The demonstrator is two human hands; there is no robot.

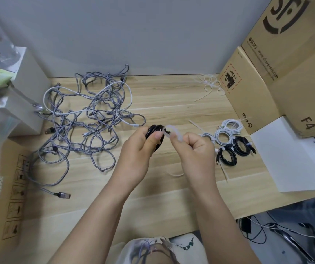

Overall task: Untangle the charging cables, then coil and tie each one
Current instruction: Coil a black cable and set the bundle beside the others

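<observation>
My left hand (140, 149) grips a coiled black cable (152, 129) above the middle of the wooden table (171, 103). My right hand (192, 147) pinches a white zip tie (171, 130) that loops around that coil. A big tangle of grey braided and white cables (88, 115) spreads over the table's left half. Several coiled and tied cables, white (227, 132) and black (232, 151), lie in a cluster on the right.
Loose white zip ties (209, 85) lie at the back right by cardboard boxes (267, 73). White sheet (293, 155) at right. White boxes and bags (6, 82) crowd the left edge; a flat carton (9, 187) sits front left.
</observation>
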